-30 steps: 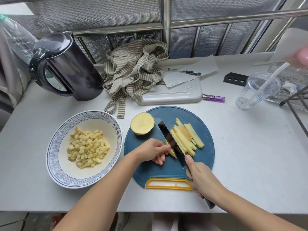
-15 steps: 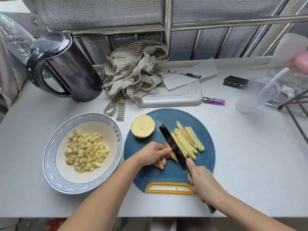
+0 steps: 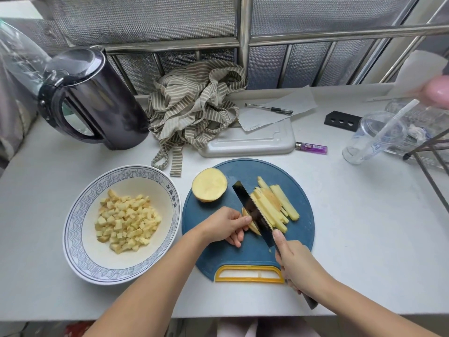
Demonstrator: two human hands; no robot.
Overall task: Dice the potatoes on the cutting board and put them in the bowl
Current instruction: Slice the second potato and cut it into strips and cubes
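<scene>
A round blue cutting board [image 3: 298, 242] with a yellow handle lies in front of me. On it sit a half potato [image 3: 209, 184], cut face up, and several potato sticks [image 3: 274, 205]. My left hand [image 3: 224, 224] holds down a remaining potato slab [image 3: 252, 226] with curled fingers. My right hand [image 3: 295, 263] grips the handle of a dark knife [image 3: 252, 210], whose blade stands in the potato between the slab and the sticks. To the left, a white bowl [image 3: 77, 229] with a blue rim holds several potato cubes [image 3: 126, 221].
A black kettle [image 3: 94, 98] stands at the back left, a striped cloth [image 3: 194, 103] behind the board. A grey tray [image 3: 250, 142], pen [image 3: 269, 108], purple lighter [image 3: 312, 147], clear plastic cup [image 3: 371, 139] and a metal rack [image 3: 432, 156] lie to the right.
The knife and both hands have stayed at the same cut in the potato; only the camera view has shifted slightly.
</scene>
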